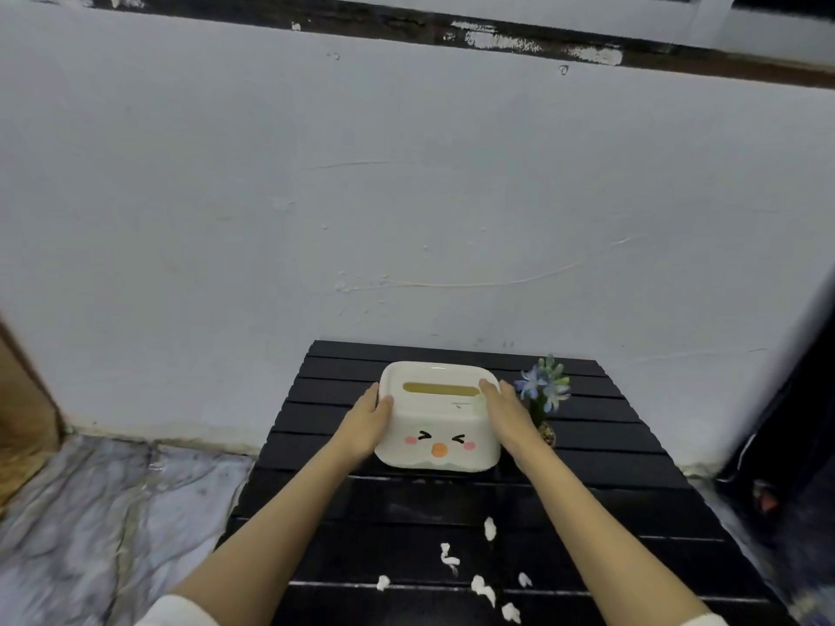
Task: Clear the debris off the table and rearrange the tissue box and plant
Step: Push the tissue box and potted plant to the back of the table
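A white tissue box [440,426] with a cartoon face on its front stands near the back of the black slatted table [610,499]. My left hand [367,422] presses flat against its left side. On the box's right side lies my right hand [506,413], so both hands grip it. A small plant [544,390] with blue flowers stands just right of the box, its pot partly hidden behind my right wrist. Several small white tissue scraps [481,585] lie scattered on the table's near part, between my forearms.
A pale wall [406,196] rises directly behind the table. Marbled floor [113,512] spreads to the left, with a brown wooden edge [22,399] at the far left. Something dark stands at the right edge [795,422].
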`<move>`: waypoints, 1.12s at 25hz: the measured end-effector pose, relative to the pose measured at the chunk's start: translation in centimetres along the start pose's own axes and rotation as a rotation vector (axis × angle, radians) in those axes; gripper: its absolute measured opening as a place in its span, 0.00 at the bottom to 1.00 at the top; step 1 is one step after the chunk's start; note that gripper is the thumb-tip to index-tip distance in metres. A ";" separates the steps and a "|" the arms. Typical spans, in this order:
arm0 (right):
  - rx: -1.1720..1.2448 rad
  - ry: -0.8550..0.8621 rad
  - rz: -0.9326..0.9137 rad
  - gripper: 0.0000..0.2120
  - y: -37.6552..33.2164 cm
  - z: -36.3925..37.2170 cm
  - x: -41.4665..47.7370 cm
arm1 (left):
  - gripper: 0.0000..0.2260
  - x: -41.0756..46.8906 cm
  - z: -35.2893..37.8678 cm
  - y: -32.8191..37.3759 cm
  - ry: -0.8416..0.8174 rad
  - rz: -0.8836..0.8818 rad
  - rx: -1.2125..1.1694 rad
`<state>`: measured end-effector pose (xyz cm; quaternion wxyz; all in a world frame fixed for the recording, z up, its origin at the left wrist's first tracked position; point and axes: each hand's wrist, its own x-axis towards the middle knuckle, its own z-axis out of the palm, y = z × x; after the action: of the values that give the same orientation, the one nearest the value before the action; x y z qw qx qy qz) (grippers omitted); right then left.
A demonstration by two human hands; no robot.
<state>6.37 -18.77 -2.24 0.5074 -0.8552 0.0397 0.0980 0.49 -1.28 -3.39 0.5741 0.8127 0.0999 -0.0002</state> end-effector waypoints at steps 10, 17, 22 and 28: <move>0.125 -0.097 -0.099 0.23 -5.1 4.3 6.0 | 0.19 6.2 -5.7 1.0 0.133 -0.030 0.004; 0.130 -0.152 -0.072 0.26 -4.3 7.7 9.5 | 0.18 9.2 -6.5 -1.4 0.160 -0.038 -0.026; 0.088 -0.130 -0.180 0.20 -3.8 7.0 8.1 | 0.16 8.5 -6.6 -1.8 0.194 0.038 0.043; -0.076 -0.148 -0.243 0.26 -1.4 3.3 1.8 | 0.21 4.8 -4.5 -1.9 0.233 0.107 0.240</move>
<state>7.97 -15.12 -2.99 0.4842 -0.8628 -0.1055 0.1000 4.37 4.32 -4.20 0.4566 0.8741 0.1218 0.1125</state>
